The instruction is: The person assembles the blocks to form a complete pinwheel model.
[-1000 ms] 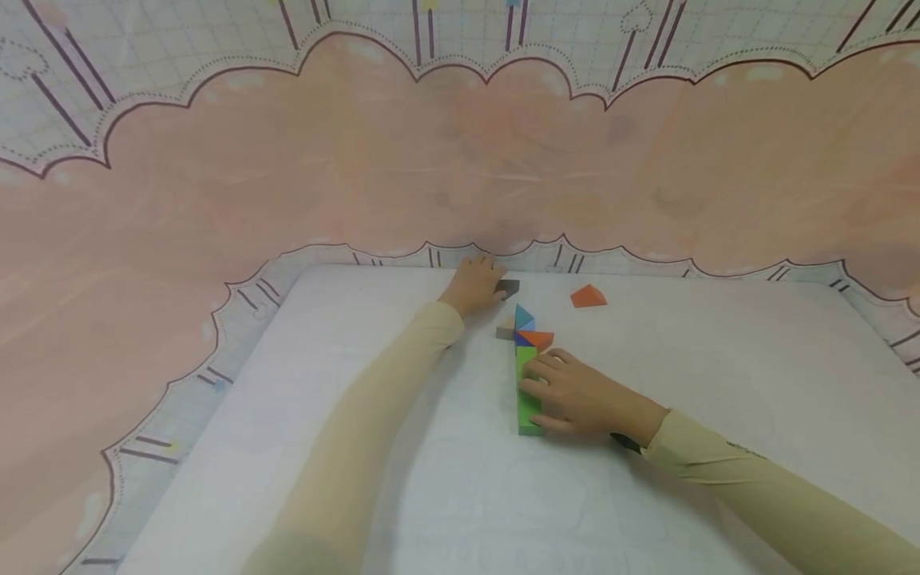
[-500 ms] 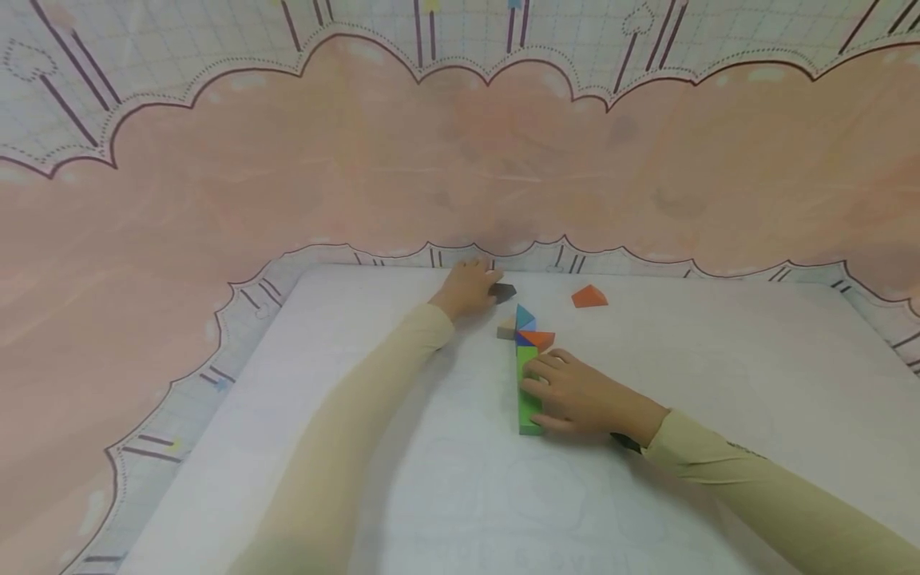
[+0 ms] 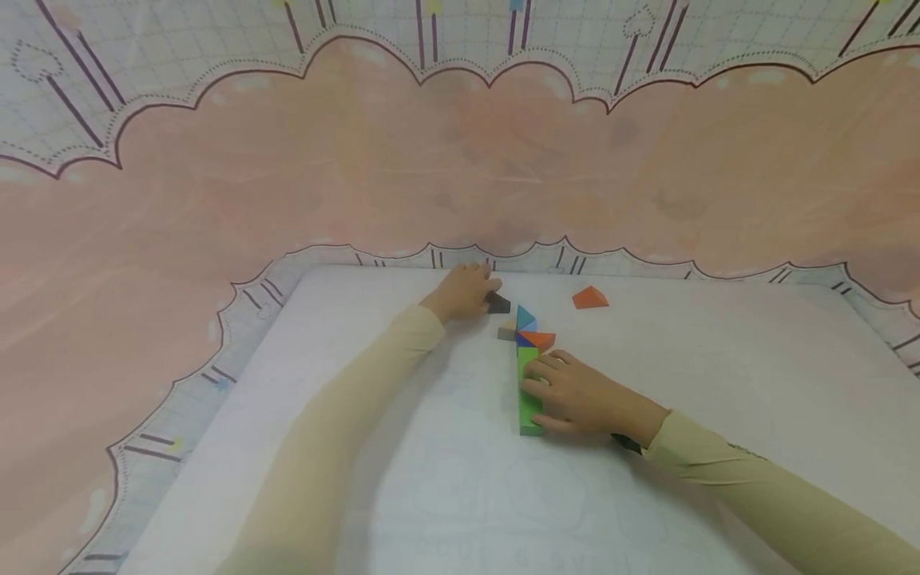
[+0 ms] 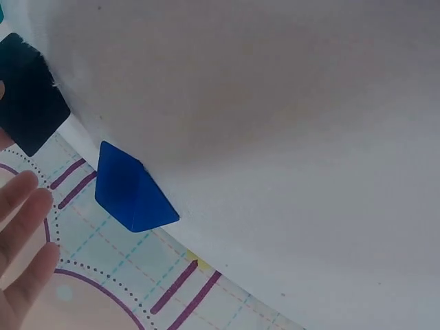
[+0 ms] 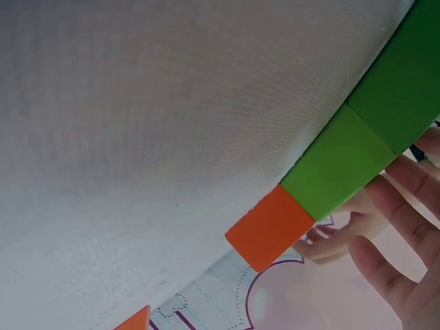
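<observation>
My left hand (image 3: 462, 291) is at the far side of the table, pinching a dark block (image 3: 498, 303) between thumb and finger; its other fingers (image 4: 31, 206) extend free in the left wrist view. My right hand (image 3: 575, 394) rests along a row of green blocks (image 3: 529, 399), its fairly straight fingers touching their top and side. In the right wrist view, a dark green block (image 5: 402, 79), a light green block (image 5: 340, 161) and an orange block (image 5: 271, 227) line up. Beyond the row lie a light blue triangular piece (image 3: 525, 317) and a beige block (image 3: 506, 329).
A separate orange block (image 3: 591, 297) lies at the back right. A blue block (image 4: 130, 189) sits by the table edge in the left wrist view; the head view does not show it. Patterned cloth (image 3: 460, 176) rises behind the white table (image 3: 719, 383).
The left hand has shifted slightly left and toward me, and the dark block has turned and moved with it. The right hand and the row of blocks have stayed still.
</observation>
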A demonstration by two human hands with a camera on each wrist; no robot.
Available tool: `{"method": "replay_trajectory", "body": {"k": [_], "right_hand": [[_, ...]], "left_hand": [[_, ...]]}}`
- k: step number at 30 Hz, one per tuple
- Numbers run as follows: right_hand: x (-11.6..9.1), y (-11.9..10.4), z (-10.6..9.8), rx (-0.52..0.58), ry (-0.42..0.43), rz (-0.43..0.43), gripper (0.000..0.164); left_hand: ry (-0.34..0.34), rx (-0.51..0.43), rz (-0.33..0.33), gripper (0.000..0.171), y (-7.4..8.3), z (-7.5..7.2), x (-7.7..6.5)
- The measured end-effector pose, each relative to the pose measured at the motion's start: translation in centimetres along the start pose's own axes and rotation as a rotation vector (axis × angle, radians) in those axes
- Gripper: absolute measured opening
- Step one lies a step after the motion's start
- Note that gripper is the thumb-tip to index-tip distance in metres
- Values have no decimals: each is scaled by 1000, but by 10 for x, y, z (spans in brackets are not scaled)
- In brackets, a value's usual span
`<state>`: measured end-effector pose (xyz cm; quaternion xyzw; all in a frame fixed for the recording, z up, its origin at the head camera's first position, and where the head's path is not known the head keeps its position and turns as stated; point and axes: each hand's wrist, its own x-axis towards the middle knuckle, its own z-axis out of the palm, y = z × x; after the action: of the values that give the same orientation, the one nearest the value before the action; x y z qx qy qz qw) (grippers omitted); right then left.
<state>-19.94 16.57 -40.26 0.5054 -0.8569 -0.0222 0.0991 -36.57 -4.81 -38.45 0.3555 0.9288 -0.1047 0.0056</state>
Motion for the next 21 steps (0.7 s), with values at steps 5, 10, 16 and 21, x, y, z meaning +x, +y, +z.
{"method": "replay_trajectory", "body": {"k": [5, 10, 16, 21], "right_hand": [[0, 0, 0, 2, -2, 3, 37], [0, -1, -1, 23, -20, 20, 38], [0, -1, -1, 30, -30, 28, 38], [0, -1, 0, 35, -27, 28, 38]], "left_hand": [[20, -7, 21, 36, 2, -4, -9], [33, -12, 24, 33, 1, -2, -16], [57, -3, 45, 32, -1, 1, -23], [78, -1, 67, 31, -3, 3, -32]]}}
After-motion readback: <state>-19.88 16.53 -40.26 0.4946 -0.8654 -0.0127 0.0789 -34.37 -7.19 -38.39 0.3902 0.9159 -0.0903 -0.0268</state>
